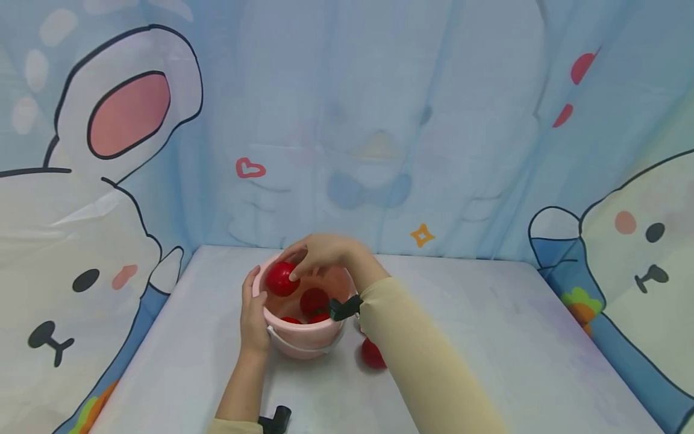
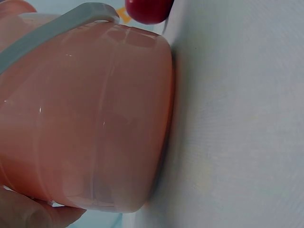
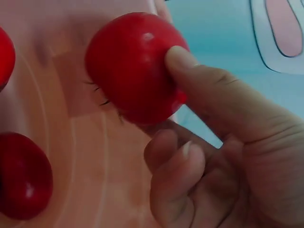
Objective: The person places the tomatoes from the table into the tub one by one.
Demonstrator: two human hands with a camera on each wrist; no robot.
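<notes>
A pink bucket [image 1: 303,340] with a pale handle stands on the table, and my left hand [image 1: 253,313] grips its left side. My right hand [image 1: 317,256] hovers over the bucket's mouth and pinches a red tomato [image 1: 282,278] between thumb and fingers. The right wrist view shows that tomato [image 3: 130,66] up close over the pink inside. Several more red tomatoes [image 1: 314,300] lie in the bucket. Another tomato [image 1: 373,354] sits on the table just right of the bucket. The left wrist view is filled by the bucket wall [image 2: 85,118] and its handle [image 2: 57,26].
The pale table [image 1: 488,349] stretches wide to the right of the bucket. A blue cartoon-rabbit curtain [image 1: 379,120] closes in the back and both sides. A small black clip [image 1: 276,419] shows at my left wrist near the front edge.
</notes>
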